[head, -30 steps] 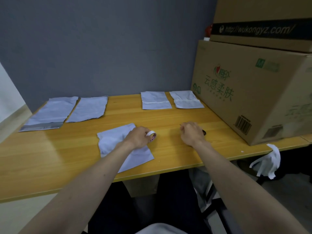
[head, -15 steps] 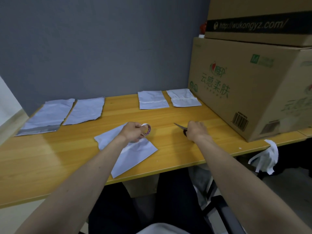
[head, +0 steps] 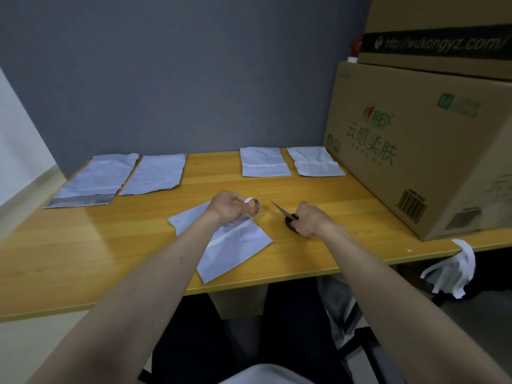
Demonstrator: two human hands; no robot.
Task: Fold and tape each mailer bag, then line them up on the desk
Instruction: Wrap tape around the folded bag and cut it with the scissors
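Head view shows the left hand (head: 225, 207) with fingers curled round a small tape roll (head: 252, 207), held just above the folded bag (head: 230, 242) lying slantwise on the counter (head: 83, 259), while the right hand (head: 309, 220) grips scissors (head: 285, 214), blades pointing at the roll. Two finished bags (head: 264, 162) lie at the back right and two flat ones (head: 155, 174) at the back left. To tape well, I judge, pull a short strip, cut it cleanly and press it across the flap.
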